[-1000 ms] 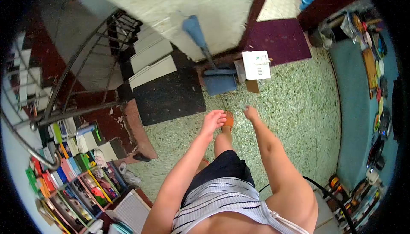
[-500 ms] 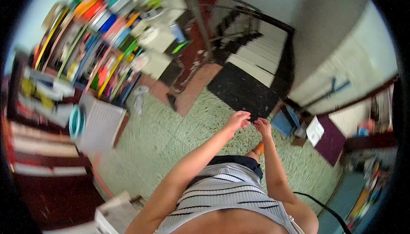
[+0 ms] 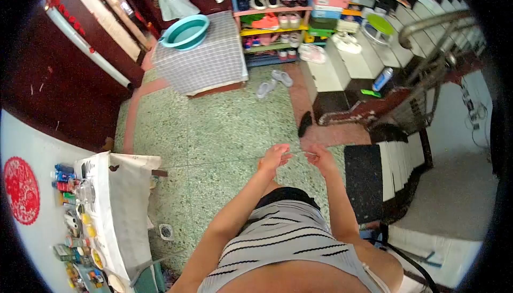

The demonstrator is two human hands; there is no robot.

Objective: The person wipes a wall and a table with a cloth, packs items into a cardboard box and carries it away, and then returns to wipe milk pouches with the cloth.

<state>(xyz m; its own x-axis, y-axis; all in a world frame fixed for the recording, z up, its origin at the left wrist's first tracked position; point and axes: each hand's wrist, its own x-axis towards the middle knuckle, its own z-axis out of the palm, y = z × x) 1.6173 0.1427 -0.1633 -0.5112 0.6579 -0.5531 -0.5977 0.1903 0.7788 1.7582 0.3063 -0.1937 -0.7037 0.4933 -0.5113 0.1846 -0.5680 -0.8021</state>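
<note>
Well left of a black shoe [image 3: 304,124] on the speckled green floor [image 3: 224,127], a white-draped bench [image 3: 128,207] carries small containers [image 3: 64,186]. Also left of the shoe, beyond it, a teal basin [image 3: 184,32] sits on a checked cloth [image 3: 211,60]. A person in a striped top [image 3: 288,231] holds the left hand [image 3: 274,157] near and left of the shoe, fingers loosely parted. Gray slippers [image 3: 264,89] lie beyond the shoe. The right hand [image 3: 320,159] hovers to its near right, half-spread, fingers curled. A black mat [image 3: 363,181] lies right of the shoe.
</note>
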